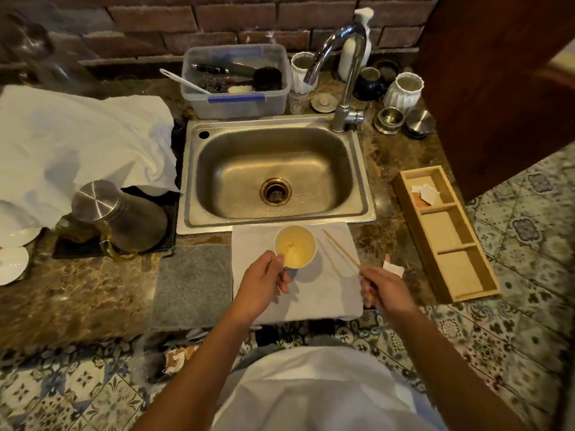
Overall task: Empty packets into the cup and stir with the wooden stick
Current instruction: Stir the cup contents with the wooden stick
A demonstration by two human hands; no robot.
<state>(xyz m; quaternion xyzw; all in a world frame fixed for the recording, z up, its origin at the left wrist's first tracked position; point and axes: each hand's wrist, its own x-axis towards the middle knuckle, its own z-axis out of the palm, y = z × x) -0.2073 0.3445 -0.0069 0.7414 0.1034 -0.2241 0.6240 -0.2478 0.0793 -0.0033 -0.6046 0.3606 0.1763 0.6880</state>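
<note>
A white cup (295, 247) with pale yellowish liquid stands on a white cloth (323, 293) in front of the sink. My left hand (264, 283) grips the cup's near rim and side. A thin wooden stick (340, 248) is held in my right hand (384, 289); it points up and left, outside the cup, to its right. A white packet (392, 269) lies on the counter just beyond my right hand. More packets (424, 194) rest in the far compartment of the wooden tray (448, 241).
A steel sink (273, 172) with a tap (345, 76) lies behind the cup. A grey mat (193, 281) sits left of the cloth, a steel-lidded jug (121, 216) farther left. A plastic tub (236, 82) and jars stand at the back. Torn paper (177, 359) lies on the floor.
</note>
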